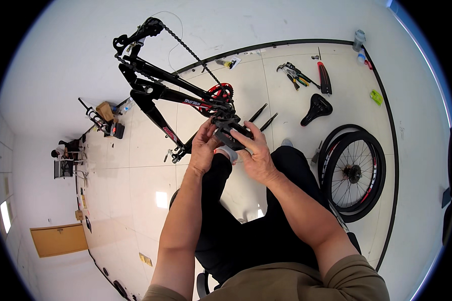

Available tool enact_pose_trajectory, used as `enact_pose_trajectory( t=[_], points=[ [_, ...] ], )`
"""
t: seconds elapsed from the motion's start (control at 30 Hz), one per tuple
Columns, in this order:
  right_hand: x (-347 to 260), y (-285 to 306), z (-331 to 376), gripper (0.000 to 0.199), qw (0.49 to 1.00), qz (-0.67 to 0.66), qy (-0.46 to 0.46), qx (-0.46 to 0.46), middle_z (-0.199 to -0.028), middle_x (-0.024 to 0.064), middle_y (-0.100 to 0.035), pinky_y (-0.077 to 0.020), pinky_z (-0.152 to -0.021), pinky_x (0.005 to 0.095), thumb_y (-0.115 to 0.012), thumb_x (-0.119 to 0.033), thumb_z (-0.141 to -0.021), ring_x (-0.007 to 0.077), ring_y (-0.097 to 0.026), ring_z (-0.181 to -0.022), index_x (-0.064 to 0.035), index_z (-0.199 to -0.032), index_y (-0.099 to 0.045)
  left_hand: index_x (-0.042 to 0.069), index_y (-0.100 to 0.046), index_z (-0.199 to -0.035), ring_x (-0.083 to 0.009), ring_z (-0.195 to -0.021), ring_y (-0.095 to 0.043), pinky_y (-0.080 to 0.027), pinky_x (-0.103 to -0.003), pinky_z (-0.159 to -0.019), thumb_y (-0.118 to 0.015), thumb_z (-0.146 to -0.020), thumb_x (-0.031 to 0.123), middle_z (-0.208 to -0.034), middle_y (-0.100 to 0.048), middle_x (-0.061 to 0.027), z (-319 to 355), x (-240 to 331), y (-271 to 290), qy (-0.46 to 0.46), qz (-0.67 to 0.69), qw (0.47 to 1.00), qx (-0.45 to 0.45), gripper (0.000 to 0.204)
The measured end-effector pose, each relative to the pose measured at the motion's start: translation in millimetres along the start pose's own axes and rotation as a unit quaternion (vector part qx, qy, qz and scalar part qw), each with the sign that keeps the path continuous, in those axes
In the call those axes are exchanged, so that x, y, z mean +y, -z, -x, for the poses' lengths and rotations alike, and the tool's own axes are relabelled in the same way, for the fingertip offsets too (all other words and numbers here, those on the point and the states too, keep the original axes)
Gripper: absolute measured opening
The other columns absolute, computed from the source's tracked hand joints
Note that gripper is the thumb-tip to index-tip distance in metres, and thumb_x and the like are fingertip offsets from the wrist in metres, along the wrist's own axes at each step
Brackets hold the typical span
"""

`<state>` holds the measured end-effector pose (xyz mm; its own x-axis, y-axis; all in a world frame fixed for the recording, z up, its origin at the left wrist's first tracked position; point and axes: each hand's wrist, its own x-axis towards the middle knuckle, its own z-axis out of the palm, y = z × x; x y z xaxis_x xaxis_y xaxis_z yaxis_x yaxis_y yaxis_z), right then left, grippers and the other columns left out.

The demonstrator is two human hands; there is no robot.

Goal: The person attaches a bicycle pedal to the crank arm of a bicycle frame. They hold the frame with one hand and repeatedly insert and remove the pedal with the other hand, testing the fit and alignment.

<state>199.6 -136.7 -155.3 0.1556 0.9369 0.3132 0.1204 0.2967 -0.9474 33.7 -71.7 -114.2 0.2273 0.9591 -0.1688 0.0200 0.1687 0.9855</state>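
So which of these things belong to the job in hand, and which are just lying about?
Part of the job:
black pedal-like part, in the left hand and right hand
bike frame
chain
probably also the saddle, wheels and hand tools

Apparently just lying about:
grey-blue bottle
yellow-green packet
cardboard box
chair at far left

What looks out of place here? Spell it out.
A thin wire curls loose beside the bike frame, which looks untidy. The wheels and seat lie apart from the frame. Nothing looks clearly spilled or damaged.
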Motion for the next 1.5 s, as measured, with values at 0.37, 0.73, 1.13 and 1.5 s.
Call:
enact_pose_trajectory(
  t=[0.37, 0.73, 1.13, 1.5],
  points=[
    [-13, 0, 1, 0.052, 0.976, 0.194, 0.099, -0.020, -0.145, 0.0163, -0.046, -0.0421, -0.103, 0.0447, -0.073, 0.001, -0.075, 0.0374, -0.048, -0.116, -0.0292, -0.118, -0.074, 0.002, -0.050, -0.136, -0.0164, -0.100, -0.064, -0.057, -0.030, -0.078, -0.066, -0.093, 0.012, -0.114, -0.064, -0.0090, -5, 15, 5, 0.041, -0.044, 0.998, 0.015, 0.047],
    [-9, 3, -2, 0.063, 0.982, 0.169, 0.083, -0.016, -0.146, 0.0179, -0.044, -0.0417, -0.105, 0.0456, -0.076, 0.003, -0.071, 0.0386, -0.047, -0.121, -0.0207, -0.128, -0.066, -0.002, -0.050, -0.126, -0.0171, -0.075, -0.068, -0.059, -0.030, -0.063, -0.075, -0.086, 0.008, -0.092, -0.068, -0.0130, -5, 31, -30, 0.073, 0.008, 0.993, 0.097, 0.048],
    [12, 19, -2, 0.040, 0.702, -0.620, -0.334, -0.107, -0.110, 0.0141, -0.068, -0.0542, -0.085, 0.0412, -0.059, -0.008, -0.090, 0.0259, -0.067, -0.100, 0.0000, -0.128, -0.054, -0.002, -0.050, -0.126, -0.0156, -0.064, -0.066, -0.056, -0.028, -0.059, -0.075, -0.086, 0.009, -0.088, -0.069, -0.0108, -6, 15, -26, 0.053, 0.013, 0.991, 0.122, 0.049],
    [-9, 19, 1, 0.042, 0.806, -0.479, -0.323, -0.125, -0.112, 0.0136, -0.067, -0.0608, -0.068, 0.0355, -0.050, -0.012, -0.100, 0.0268, -0.072, -0.085, -0.0095, -0.142, -0.045, 0.003, -0.058, -0.121, -0.0125, -0.067, -0.065, -0.054, -0.026, -0.050, -0.072, -0.090, 0.014, -0.089, -0.068, -0.0069, -4, 11, -21, 0.043, 0.008, 0.990, 0.136, 0.036]
  ],
)
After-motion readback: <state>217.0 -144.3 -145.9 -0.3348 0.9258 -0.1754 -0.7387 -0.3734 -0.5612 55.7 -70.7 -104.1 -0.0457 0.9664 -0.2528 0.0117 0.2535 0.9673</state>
